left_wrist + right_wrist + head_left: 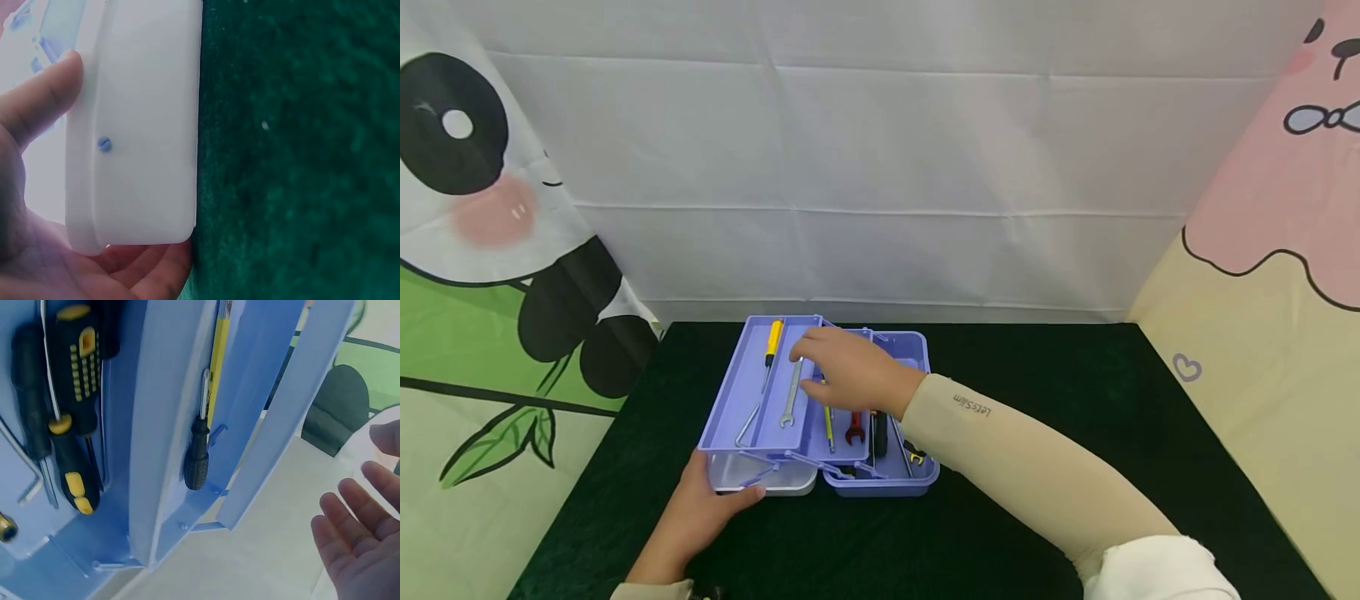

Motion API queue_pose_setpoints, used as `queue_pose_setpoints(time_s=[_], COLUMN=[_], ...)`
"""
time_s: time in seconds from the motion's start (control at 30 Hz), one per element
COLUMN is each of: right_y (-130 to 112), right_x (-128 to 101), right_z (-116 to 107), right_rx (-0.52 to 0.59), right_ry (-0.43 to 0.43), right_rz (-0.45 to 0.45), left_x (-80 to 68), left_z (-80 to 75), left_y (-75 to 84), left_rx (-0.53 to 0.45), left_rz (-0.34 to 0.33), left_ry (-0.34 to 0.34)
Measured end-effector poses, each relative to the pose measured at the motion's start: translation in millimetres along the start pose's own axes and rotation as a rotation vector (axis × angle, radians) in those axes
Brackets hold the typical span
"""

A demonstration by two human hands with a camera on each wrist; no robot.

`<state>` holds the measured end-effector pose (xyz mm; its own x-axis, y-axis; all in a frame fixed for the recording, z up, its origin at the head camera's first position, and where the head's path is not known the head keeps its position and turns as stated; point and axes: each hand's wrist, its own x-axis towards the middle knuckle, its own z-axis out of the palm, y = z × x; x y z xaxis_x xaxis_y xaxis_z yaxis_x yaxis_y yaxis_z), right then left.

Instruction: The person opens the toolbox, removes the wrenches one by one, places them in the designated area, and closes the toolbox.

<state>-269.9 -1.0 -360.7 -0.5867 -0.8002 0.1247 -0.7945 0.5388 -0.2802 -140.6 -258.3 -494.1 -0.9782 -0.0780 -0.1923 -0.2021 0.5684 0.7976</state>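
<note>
wrench [791,392] in left tray, just under right hand [842,371] fingertips

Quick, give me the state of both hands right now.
Left hand: gripping the white corner of the toolbox.
Right hand: open, fingers relaxed, holding nothing, over the upper tray.
</note>
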Motion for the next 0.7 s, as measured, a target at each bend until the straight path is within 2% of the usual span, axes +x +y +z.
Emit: queue_pose_setpoints(time_s=[0.2,0.47,0.7], right_y=[-8.4,-11.6,-20.6], right_x=[17.5,33.1,39.9], right_z=[6.5,24.2,30.5], right_rx=[-0.091,0.024,0.015], right_ry=[-0.075,-0.162,-0.214], right_rz=[-0.031,0.018,0.081], left_x=[0.0,0.1,0.5], left_z=[1.9,0.5,0.4], left_y=[0.2,-1.7,-1.6], left_rx=[0.002,0.024,0.027], left_rz=[-0.008,-0.033,-0.058], left_ry=[-0.005,-0.006,-0.011])
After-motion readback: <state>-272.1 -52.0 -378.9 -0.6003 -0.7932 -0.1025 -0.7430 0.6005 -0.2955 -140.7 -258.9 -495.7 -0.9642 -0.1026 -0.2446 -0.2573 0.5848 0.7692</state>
